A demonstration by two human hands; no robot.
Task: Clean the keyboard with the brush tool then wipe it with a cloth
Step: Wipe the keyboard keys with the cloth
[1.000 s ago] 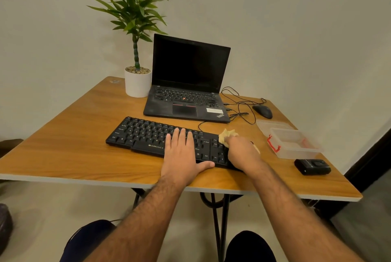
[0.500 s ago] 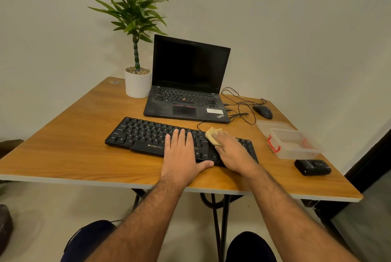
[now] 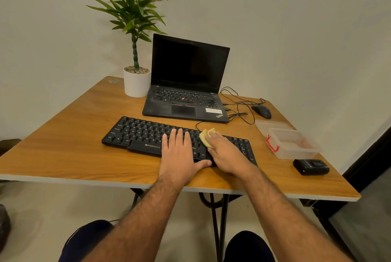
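Both hands [image 3: 203, 151] on keyboard [image 3: 137, 132], mid-table [image 3: 63, 151]

A wooden table [image 3: 69, 151] carries a keyboard [image 3: 135, 133] centrally, laptop [image 3: 186, 92] at twelve o'clock, potted plant [image 3: 136, 83] at eleven, mouse [image 3: 261, 111] at two, plastic container [image 3: 293, 145] at three.

Soft, even indoor light, moderately dim and warm in tone; no glare. Faint, diffuse shadow under the left hand [image 3: 179, 156] and right hand [image 3: 227, 155] on the keyboard [image 3: 139, 135]. Sharp focus around the hands; slight softness on the plant [image 3: 133, 8] well beyond the left hand. Wide-angle bowing of the table [image 3: 63, 156] edges toward the borders.
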